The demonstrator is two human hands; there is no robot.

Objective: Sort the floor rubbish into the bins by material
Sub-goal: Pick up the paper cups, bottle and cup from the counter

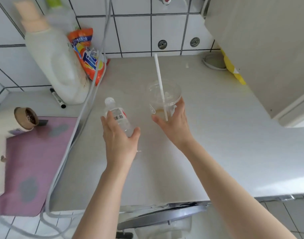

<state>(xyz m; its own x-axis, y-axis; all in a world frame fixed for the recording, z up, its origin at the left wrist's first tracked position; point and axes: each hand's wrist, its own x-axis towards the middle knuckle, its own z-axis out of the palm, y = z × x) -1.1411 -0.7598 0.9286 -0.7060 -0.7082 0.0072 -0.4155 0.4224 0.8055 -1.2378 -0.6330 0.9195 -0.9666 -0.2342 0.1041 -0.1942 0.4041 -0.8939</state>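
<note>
L hand fingers clamped on clear bottle, R hand fingers round plastic cup w/ straw.

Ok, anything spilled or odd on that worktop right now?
No spill visible. The cup in the right hand still has its straw and brownish dregs; the left hand holds a clear bottle.

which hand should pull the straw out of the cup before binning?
Left, probably. The right hand is wrapped around the cup that the straw stands in, so it should steady it. But the left hand holds the bottle and would need to put it down first.
</note>
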